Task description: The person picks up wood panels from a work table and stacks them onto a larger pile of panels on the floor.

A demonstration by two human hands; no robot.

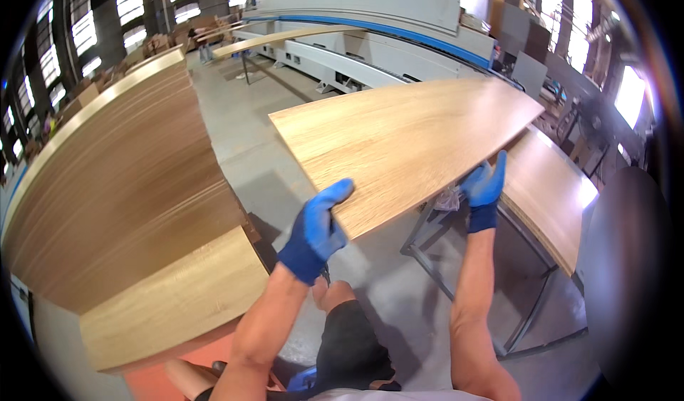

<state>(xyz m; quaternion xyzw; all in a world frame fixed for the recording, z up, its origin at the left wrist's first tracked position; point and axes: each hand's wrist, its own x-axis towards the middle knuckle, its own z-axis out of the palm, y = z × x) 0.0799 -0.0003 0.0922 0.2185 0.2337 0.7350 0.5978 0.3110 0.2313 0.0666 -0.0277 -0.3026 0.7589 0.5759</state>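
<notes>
A wide wood-grain board (406,144) is tilted in front of me, above the floor. My left hand (318,223), in a blue work glove, is closed around its near left corner, the thumb over the top face. Along the right part of the near edge, my right hand (484,187), gloved alike, holds the board with its fingers pointing up; part of that hand is hidden by the board. Just beyond my right hand lies another wood-grain board (548,187) on a metal-legged stand (524,323). Whether the held board's far end rests on anything, I cannot tell.
On the left stands a tall stack of boards (128,194), with a lower wood-grain board (178,294) at its near end. A long grey machine with a blue strip (427,48) spans the back; a narrow panel (285,39) lies at it. Grey floor (246,137) separates stack and machine.
</notes>
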